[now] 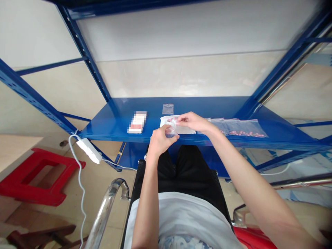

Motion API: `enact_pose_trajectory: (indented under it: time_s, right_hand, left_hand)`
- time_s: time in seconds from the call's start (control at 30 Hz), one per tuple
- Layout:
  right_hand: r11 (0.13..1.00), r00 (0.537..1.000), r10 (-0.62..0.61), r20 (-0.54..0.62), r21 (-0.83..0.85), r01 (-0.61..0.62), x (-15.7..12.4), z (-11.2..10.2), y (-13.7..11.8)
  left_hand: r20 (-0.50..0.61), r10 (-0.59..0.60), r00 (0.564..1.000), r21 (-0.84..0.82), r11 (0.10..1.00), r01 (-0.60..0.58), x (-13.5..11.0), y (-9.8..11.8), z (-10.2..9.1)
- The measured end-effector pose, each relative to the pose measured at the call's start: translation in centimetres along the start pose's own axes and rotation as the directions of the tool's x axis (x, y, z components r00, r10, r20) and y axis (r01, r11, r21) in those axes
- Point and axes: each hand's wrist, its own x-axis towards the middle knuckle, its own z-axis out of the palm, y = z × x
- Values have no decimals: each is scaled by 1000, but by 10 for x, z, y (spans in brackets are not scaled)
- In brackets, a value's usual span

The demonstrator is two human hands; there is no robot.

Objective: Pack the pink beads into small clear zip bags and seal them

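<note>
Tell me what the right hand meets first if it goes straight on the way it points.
The right hand would probably meet the small pink pieces on the white sheet, right at its fingertips, though depth is unclear.

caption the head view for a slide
Left hand holds small clear bag, right hand over white paper on blue metal shelf

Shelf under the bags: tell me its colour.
Shelf: blue, clearest in the head view.
</note>
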Motion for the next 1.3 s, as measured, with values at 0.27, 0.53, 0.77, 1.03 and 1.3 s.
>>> enact_pose_trajectory:
  time_s: [0.27, 0.53, 0.77, 1.03, 1.3]
  right_hand:
    - [998, 983, -55, 173, -31, 61, -17, 9, -34]
    - [996, 996, 48, -81, -64, -53, -3, -12, -10]
    - [864, 922, 97, -374, -429, -264, 25, 1, 37]
    - [802, 943, 25, -332, -556, -217, 33, 20, 53]
    - [797, 936, 33, -351, -556, -236, 37, 23, 58]
  left_hand:
    - [44, -2, 999, -212, 977, 11, 1, -3, 5]
    - [34, -95, 995, -330, 939, 101, 4, -10, 8]
    - [3, -211, 977, -337, 920, 200, 6, -2, 8]
    - [-85, -230, 969, -222, 953, 207, 6, -1, 7]
    - [-50, -255, 966, -245, 941, 235, 4, 0, 3]
